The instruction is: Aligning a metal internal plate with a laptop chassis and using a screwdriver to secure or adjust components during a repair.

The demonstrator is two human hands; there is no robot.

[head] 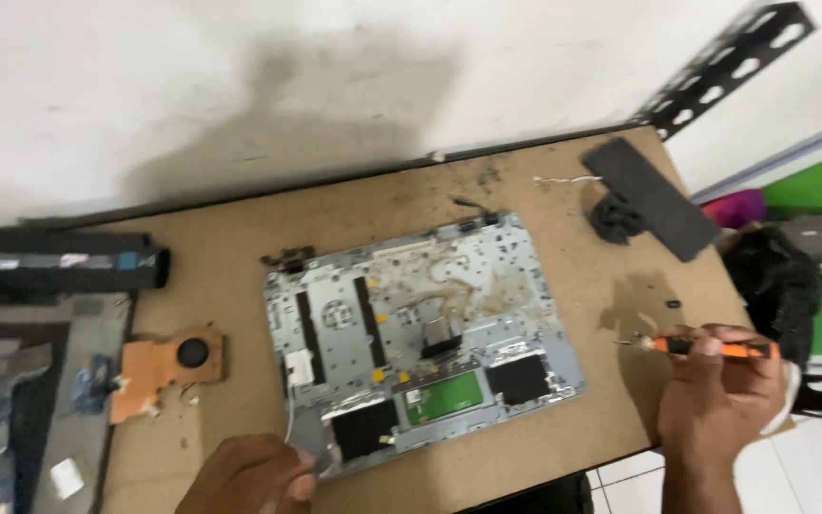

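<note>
An opened grey laptop base [430, 286] lies on the brown table, its metal plate stained, with a small green board [444, 396] near its front edge. My left hand [249, 476] grips the base's near left corner, by a thin white cable. My right hand [720, 381] is off the base's right side, closed around an orange-handled screwdriver [715, 346] that points left. The tip hangs over the table, apart from the base.
A copper heat sink with a round fan [159, 366] lies left of the base. A black battery bar [59, 266] and another dismantled part [11, 409] sit at far left. A black strip [654, 195] rests at the back right corner. The table edge [620, 447] runs close to my hands.
</note>
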